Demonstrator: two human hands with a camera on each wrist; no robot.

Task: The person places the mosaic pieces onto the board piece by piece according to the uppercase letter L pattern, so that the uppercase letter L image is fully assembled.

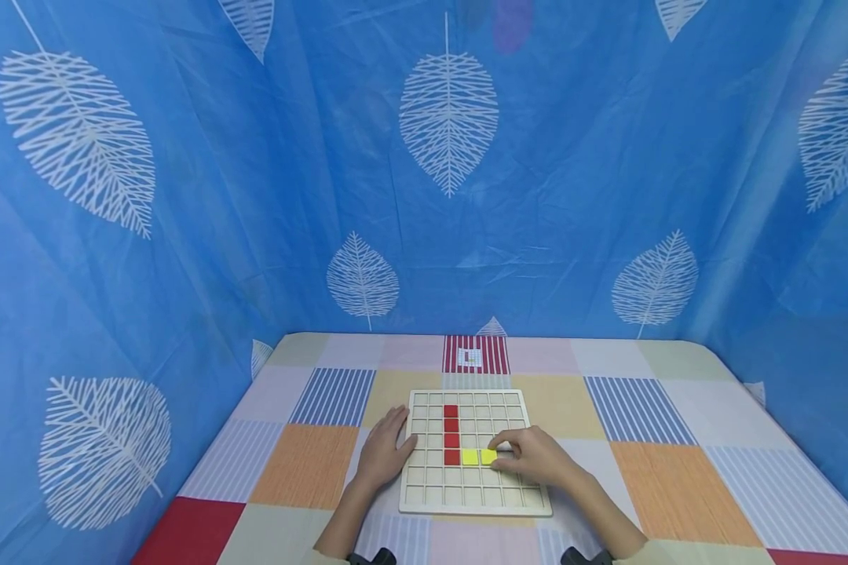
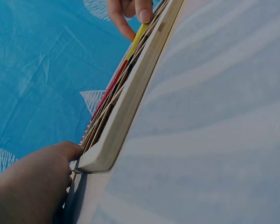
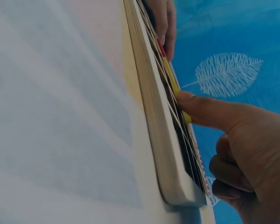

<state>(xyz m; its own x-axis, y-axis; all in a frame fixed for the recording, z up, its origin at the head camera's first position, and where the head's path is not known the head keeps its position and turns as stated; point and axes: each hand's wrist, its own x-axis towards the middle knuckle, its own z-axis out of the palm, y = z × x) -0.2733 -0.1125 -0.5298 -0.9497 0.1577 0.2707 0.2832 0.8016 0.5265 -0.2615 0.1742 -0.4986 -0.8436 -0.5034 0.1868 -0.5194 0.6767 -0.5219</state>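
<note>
A pale wooden grid board (image 1: 431,496) lies on the patterned tablecloth. Several red square tiles (image 1: 451,425) form a column in its cells. Two yellow square tiles (image 1: 469,457) extend rightward from the lowest red one, side by side in one row. My right hand (image 1: 537,457) pinches the right-hand yellow tile (image 1: 487,456) between thumb and forefinger, down at its cell; in the right wrist view the thumb tip is against the yellow. Along the board's left edge rests my left hand (image 1: 383,453), fingers extended and thumb over the rim.
Behind the board, on a red-striped patch, is a small white card (image 1: 469,358) with a grid and coloured marks. Blue curtains (image 1: 537,196) with white leaf prints hang behind the table and along both sides.
</note>
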